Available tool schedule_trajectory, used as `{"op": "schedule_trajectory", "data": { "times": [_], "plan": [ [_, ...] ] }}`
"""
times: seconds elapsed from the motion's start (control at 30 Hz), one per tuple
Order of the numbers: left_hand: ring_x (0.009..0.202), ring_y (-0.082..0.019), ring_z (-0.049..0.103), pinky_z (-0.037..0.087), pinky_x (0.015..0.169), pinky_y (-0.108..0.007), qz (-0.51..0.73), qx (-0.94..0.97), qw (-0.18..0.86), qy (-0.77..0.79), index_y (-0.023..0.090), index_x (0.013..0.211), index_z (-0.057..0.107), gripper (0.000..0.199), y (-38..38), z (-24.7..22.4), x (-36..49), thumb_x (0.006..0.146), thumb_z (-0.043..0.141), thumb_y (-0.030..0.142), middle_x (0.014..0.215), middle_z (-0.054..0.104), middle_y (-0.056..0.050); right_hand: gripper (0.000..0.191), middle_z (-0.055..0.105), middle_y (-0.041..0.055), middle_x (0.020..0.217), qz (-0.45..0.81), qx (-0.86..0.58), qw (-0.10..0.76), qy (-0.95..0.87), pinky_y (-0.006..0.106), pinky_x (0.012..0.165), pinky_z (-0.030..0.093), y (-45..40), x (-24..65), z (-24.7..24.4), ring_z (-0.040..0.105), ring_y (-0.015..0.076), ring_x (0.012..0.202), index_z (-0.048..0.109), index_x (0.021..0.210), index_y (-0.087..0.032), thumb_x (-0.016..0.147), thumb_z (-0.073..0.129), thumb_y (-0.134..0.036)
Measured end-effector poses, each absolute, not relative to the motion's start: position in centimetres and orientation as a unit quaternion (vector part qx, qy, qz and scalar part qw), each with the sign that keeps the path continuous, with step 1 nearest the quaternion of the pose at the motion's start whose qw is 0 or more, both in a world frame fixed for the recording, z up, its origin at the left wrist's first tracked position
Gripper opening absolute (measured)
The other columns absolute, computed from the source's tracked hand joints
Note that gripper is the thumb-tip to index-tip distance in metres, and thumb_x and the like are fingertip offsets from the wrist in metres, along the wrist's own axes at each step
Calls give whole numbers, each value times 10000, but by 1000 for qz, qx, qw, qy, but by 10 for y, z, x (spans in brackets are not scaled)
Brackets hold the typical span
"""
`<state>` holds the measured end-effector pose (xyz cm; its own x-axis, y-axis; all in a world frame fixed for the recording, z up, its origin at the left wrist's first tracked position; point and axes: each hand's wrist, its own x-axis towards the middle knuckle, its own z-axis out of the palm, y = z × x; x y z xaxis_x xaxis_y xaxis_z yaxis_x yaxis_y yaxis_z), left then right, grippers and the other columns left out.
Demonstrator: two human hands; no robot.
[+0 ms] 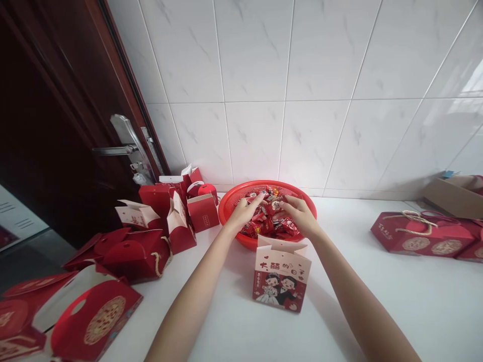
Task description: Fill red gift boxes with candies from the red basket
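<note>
A red plastic basket [227, 208] with a perforated rim holds many red-wrapped candies [267, 227]. Over its left part is my left hand [246, 210], fingers stretched toward the middle and nothing visible in them. On the opposite side my right hand [298, 212] bends inward with its fingers apart, their tips at the candies beside a wrapper with a pale round mark. Whether those tips touch it is unclear. Between my forearms, just in front of the basket, a small red and cream box [281, 279] with a cartoon couple stands upright, its top flaps raised.
Several red gift boxes [132, 254] crowd the table's left side, near a dark door with a metal handle [116, 150]. At the right lie rope-handled red boxes [418, 234] and a brown carton [453, 196]. A white tiled wall [256, 136] rises behind the basket.
</note>
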<state>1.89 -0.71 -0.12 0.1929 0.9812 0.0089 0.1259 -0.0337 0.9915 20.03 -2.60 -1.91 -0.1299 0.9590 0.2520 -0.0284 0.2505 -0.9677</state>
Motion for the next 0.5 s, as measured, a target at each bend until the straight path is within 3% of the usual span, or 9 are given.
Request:
{"op": "schedule_trajectory", "data": {
  "times": [0.1, 0.23, 0.37, 0.5],
  "plan": [
    [849, -250, 737, 562, 803, -330, 415, 584, 512, 474, 194, 880, 771, 467, -6, -4, 18, 897, 557, 608, 828, 788, -66, 307, 645, -13, 762, 476, -403, 538, -567, 336, 679, 572, -25, 201, -20, 721, 191, 636, 619, 807, -198, 749, 742, -473],
    [1210, -291, 642, 492, 1015, -353, 423, 606, 483, 470, 212, 924, 778, 432, -4, -7, 17, 884, 578, 594, 1104, 787, -85, 336, 672, -3, 771, 477, -410, 545, -554, 337, 667, 570, -24, 200, -21, 699, 175, 598, 640, 822, -193, 722, 769, -488],
    [1268, -303, 603, 454, 1045, -352, 407, 618, 480, 471, 226, 908, 775, 411, -1, -10, 16, 881, 587, 591, 1207, 756, -82, 389, 687, 6, 772, 482, -401, 548, -554, 335, 658, 583, -25, 201, -19, 690, 172, 595, 659, 826, -189, 697, 800, -528],
    [1183, -320, 646, 488, 965, -343, 411, 623, 496, 443, 216, 802, 764, 395, 6, -15, 16, 871, 614, 575, 1018, 794, -104, 423, 699, 31, 806, 471, -395, 550, -566, 328, 657, 588, -24, 201, -20, 663, 165, 636, 690, 828, -177, 699, 807, -562]
  ]
}}
